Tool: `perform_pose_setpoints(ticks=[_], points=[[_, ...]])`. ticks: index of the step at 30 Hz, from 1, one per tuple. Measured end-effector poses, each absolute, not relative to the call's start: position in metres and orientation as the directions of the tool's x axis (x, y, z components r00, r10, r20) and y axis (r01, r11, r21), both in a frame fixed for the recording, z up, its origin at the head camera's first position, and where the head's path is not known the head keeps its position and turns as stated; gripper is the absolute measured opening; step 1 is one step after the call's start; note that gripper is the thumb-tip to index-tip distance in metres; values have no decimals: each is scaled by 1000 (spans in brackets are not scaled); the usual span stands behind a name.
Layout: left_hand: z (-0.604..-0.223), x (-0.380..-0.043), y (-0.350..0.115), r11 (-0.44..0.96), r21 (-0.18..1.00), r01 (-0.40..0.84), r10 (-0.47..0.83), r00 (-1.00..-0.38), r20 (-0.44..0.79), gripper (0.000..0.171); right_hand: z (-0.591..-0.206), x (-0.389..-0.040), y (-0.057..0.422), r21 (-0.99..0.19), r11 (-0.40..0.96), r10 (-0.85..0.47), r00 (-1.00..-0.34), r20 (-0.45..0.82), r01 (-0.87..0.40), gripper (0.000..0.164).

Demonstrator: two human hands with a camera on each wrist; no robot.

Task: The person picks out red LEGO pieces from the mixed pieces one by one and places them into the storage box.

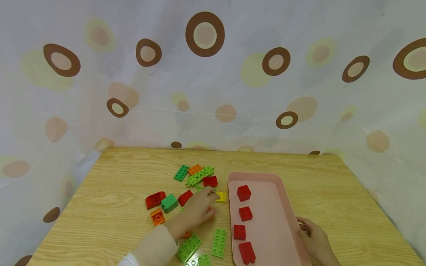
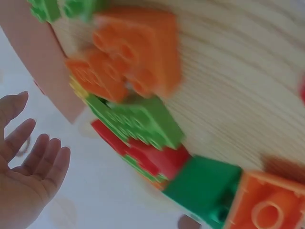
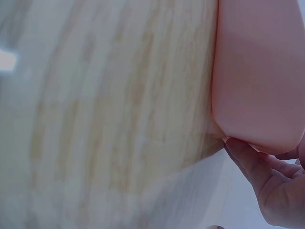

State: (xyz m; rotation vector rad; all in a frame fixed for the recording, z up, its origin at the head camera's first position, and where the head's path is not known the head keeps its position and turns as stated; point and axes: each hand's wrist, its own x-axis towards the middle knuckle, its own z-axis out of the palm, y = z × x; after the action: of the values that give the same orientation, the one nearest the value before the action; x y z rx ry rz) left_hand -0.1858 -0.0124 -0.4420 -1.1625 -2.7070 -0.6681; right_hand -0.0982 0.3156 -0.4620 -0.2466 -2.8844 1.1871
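Observation:
My left hand [image 1: 199, 208] hovers over the scattered toy bricks, just left of the pink tray [image 1: 288, 195]. Its fingers are spread and loosely bent in the left wrist view, with nothing held. A yellow brick [image 1: 221, 197] lies by its fingertips, and a red brick [image 1: 185, 198] lies behind the hand. Orange bricks beneath it are partly hidden; the left wrist view shows one orange brick [image 2: 164, 52] close up. My right hand [image 1: 314, 236] grips the tray's right side, its fingers [image 3: 250, 160] against the wall and lower edge.
Inside the tray stand several red bricks [image 1: 244, 193] along its left side. Green bricks [image 1: 219, 243] lie near the front, a teal-green brick [image 1: 169, 203] and a curved red brick [image 1: 155, 200] to the left. A patterned curtain [image 1: 206, 92] hangs behind the wooden table [image 1: 126, 177].

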Motion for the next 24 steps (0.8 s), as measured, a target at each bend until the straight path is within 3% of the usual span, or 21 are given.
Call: perform_pose_setpoints(ticks=[4, 13, 18, 24], points=[[-445, -197, -31, 657, 328, 678, 623, -734, 270, 31, -462, -98, 315, -699, 702, 146, -988, -41, 133, 33], [-448, -214, -54, 734, 405, 545, 538, -831, 143, 33, -462, -97, 316, -706, 700, 138, -990, -12, 106, 32], [-455, -220, -57, 770, 397, 500, 520, -852, 65, 34, -462, -95, 315, -704, 702, 139, -990, -12, 107, 33], [-460, -223, -58, 766, 399, 504, 526, -848, 63, 30, -461, -96, 315, -700, 704, 133, -991, -32, 117, 32]])
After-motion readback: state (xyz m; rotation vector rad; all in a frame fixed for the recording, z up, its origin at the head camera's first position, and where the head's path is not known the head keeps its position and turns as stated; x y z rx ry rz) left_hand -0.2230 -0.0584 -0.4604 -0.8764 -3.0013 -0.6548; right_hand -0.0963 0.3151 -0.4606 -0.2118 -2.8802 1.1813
